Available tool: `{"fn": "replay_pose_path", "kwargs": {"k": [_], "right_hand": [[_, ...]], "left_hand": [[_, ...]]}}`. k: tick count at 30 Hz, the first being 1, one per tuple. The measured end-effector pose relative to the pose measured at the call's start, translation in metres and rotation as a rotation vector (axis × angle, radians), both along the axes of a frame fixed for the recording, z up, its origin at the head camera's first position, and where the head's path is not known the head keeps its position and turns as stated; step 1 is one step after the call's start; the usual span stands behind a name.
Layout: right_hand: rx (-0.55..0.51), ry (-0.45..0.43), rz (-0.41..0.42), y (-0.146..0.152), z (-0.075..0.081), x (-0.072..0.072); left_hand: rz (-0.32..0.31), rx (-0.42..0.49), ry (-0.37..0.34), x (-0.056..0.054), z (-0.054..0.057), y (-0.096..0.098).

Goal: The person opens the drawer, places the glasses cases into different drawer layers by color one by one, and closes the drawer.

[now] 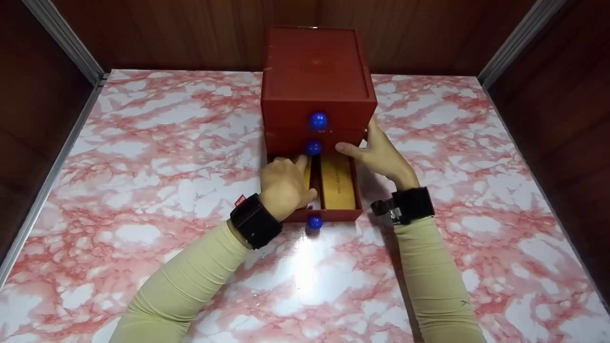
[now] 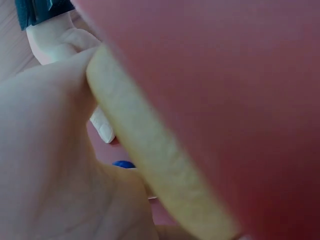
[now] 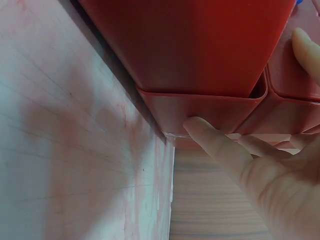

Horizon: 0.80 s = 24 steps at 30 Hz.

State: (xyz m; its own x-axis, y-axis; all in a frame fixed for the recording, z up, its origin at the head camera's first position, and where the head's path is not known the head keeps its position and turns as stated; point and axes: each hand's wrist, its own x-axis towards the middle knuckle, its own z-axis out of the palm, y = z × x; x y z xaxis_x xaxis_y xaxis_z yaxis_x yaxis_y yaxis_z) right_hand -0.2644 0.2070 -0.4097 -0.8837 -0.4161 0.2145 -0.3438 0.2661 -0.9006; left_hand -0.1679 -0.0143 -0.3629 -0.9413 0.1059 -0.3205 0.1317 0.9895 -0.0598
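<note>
A red cabinet (image 1: 314,66) has drawers with round blue knobs. Its bottom drawer (image 1: 358,209) is pulled out. A yellow box (image 1: 338,183) with small print lies along the drawer's right side. My left hand (image 1: 286,186) reaches into the left side of that drawer, fingers bent down and mostly hidden. Its grip is round a long, rounded yellow thing (image 2: 150,145), seen against the palm in the left wrist view beside a red surface. My right hand (image 1: 383,152) rests at the cabinet's right side, thumb by the middle drawer front, a fairly straight finger (image 3: 215,140) touching the red side.
Everything stands on a table (image 1: 143,190) with a red-and-white marbled top. Dark wood panels (image 1: 181,33) enclose it at the back and both sides, with metal strips (image 1: 62,38) at the corners. The cabinet sits near the back panel. Black bands circle both wrists.
</note>
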Motion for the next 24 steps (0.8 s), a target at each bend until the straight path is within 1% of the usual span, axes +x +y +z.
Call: {"fn": "replay_pose_path", "kwargs": {"k": [10,17,24], "right_hand": [[-0.004,-0.008,-0.008,-0.001,0.001,0.001],[0.005,-0.011,-0.013,-0.001,0.001,0.001],[0.010,-0.006,-0.014,0.000,0.000,0.000]], "left_hand": [[0.008,-0.039,0.050,0.002,-0.010,0.006],[-0.026,-0.116,0.064,0.003,-0.018,0.007],[-0.039,-0.110,0.097,0.006,-0.020,0.004]]}}
